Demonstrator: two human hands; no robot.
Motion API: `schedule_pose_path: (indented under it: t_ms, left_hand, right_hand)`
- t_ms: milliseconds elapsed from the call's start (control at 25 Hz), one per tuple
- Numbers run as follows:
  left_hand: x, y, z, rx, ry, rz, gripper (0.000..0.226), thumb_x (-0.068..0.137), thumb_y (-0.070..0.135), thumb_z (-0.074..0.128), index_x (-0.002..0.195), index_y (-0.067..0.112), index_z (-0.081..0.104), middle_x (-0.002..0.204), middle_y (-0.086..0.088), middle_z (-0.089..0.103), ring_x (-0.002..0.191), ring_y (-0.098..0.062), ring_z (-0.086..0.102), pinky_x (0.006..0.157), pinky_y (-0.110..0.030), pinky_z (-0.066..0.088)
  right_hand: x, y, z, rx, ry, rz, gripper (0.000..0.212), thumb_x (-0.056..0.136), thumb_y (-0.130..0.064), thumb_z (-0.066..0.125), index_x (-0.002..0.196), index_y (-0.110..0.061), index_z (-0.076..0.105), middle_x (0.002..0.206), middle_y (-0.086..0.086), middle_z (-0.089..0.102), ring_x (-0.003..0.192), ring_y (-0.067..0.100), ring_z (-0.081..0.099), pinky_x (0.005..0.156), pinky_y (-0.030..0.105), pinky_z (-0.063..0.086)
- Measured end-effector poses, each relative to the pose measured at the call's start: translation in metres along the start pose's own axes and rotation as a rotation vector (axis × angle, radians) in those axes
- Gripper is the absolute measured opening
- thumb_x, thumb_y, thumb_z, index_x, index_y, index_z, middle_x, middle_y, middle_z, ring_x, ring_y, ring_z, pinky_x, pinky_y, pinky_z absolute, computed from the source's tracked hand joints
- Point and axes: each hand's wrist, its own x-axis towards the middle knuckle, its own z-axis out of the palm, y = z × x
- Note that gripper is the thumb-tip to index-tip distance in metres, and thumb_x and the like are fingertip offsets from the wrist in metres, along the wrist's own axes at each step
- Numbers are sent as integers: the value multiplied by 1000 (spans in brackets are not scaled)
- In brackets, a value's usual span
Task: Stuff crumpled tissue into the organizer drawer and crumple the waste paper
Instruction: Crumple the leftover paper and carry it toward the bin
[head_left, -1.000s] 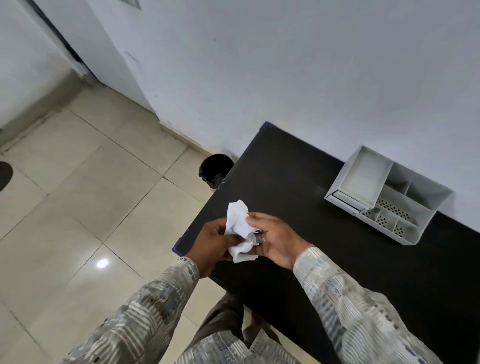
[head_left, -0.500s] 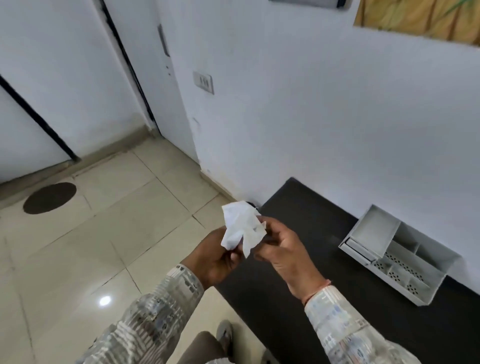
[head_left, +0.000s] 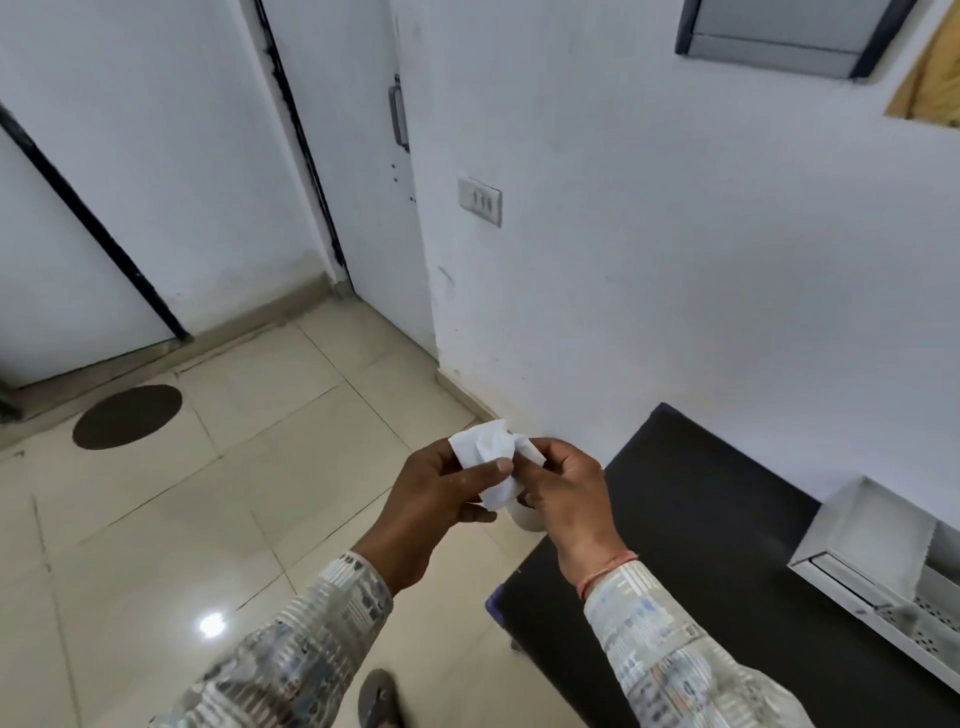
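Two hands: both raised in front of the body, off the near left corner of the desk, above the floor.
Left hand: closed on the tissue; thumb pressed flat over its front, fingers curled behind.
Right hand: fingers pinched together on the tissue's right edge; a thread band sits at the wrist.
Tissue: white, creased, partly bunched; held between the two hands, top edge standing above the thumbs, lower end hanging just below them.
Below right hand: a pale rounded object shows under the fingers; cannot tell what it is.
Organizer: white, on the desk, well to the right of the right hand and lower; cut off by the frame edge. Perforated front panel visible; drawer state cannot be told.
Sleeves: patterned, on both forearms.
Floor: beige tiles beneath and left of the left hand.
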Motion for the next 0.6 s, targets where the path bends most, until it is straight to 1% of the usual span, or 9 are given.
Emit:
schedule_pose_path:
  t_ms: [40, 120, 200, 280, 360, 400, 480, 560, 600]
  left_hand:
    - [10, 2, -17, 5, 31, -2, 32, 93, 20, 79, 125, 16, 76, 110, -10, 83, 101, -32, 79, 77, -39, 65]
    - [32, 10, -51, -16, 72, -29, 27, 92, 12, 78, 119, 14, 79, 104, -12, 84, 89, -29, 80, 70, -34, 64]
    - [57, 19, -82, -69, 67, -82, 28, 90, 3, 75, 115, 13, 82, 98, -13, 84, 79, -23, 76, 68, -30, 62]
    - [82, 24, -99, -137, 48, -172, 35, 87, -7, 68, 113, 10, 83, 92, -11, 83, 74, -21, 75, 67, -27, 61]
    - [105, 27, -105, -145, 19, -241, 35, 87, -10, 63, 113, 5, 81, 92, -14, 83, 75, -23, 78, 68, -28, 63]
    - [116, 28, -105, -127, 3, -264, 33, 88, -8, 62, 114, 3, 79, 94, -15, 84, 76, -24, 79, 70, -31, 64]
    - [145, 28, -105, -43, -74, -293, 28, 92, 5, 66, 118, 4, 77, 102, -17, 84, 79, -26, 80, 75, -36, 65]
    - [179, 29, -101, 18, -208, -324, 31, 96, 25, 69, 121, 9, 77, 113, -16, 82, 86, -28, 79, 81, -42, 61]
    - [198, 31, -97, 34, -258, -341, 33, 97, 34, 69, 121, 12, 78, 114, -14, 82, 89, -29, 79, 82, -43, 60]
  right_hand:
    - [6, -2, 18, -31, 24, -26, 9, 91, -38, 77, 98, -32, 77, 87, -22, 77, 87, 8, 74, 68, 13, 56]
    - [16, -3, 50, -29, 5, -74, 16, 91, -37, 76, 107, -35, 75, 98, -19, 78, 96, 3, 73, 80, 20, 59]
    - [27, -2, 79, -46, -59, -136, 32, 90, -33, 76, 121, -39, 70, 115, -19, 75, 110, 4, 70, 92, 28, 59]
    - [35, 2, 100, -276, -47, -257, 45, 89, -32, 77, 130, -41, 65, 127, -25, 66, 119, -1, 62, 97, 26, 56]
    - [46, 9, 112, -550, 61, -396, 43, 91, -32, 75, 132, -40, 65, 128, -23, 64, 121, 1, 59, 100, 30, 55]
    - [53, 11, 113, -591, 115, -410, 39, 92, -32, 73, 130, -39, 68, 125, -21, 65, 119, 3, 60, 100, 33, 56]
    - [77, 13, 112, -517, 246, -342, 29, 94, -30, 71, 121, -38, 75, 112, -21, 68, 109, 6, 65, 95, 34, 58]
    - [105, 12, 103, -390, 363, -211, 20, 95, -28, 72, 112, -36, 79, 99, -19, 72, 97, 6, 69, 87, 29, 59]
    - [120, 10, 97, -282, 391, -129, 18, 96, -25, 72, 108, -35, 81, 95, -15, 76, 92, 4, 70, 83, 25, 59]
